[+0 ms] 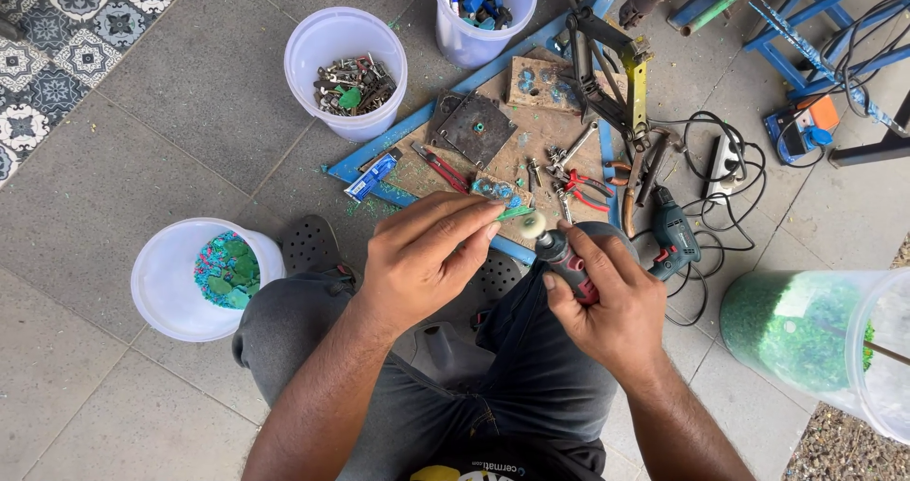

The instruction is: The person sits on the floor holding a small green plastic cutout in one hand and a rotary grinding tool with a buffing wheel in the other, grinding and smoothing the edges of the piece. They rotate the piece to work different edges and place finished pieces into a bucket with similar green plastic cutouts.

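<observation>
Green plastic chip (515, 213) pinched in my left hand (427, 254) could slip against the buffing wheel (533, 225) of the rotary tool (567, 263) my right hand (607, 301) grips.

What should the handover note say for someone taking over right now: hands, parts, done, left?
Left hand: pinches a small green piece against the buffing wheel.
Right hand: grips the red-and-black rotary tool.
White bucket at left holds green and blue pieces; the bucket ahead holds metal bits.
Done: cannot tell which pieces are finished.
Left: the piece in hand is at the wheel.
</observation>
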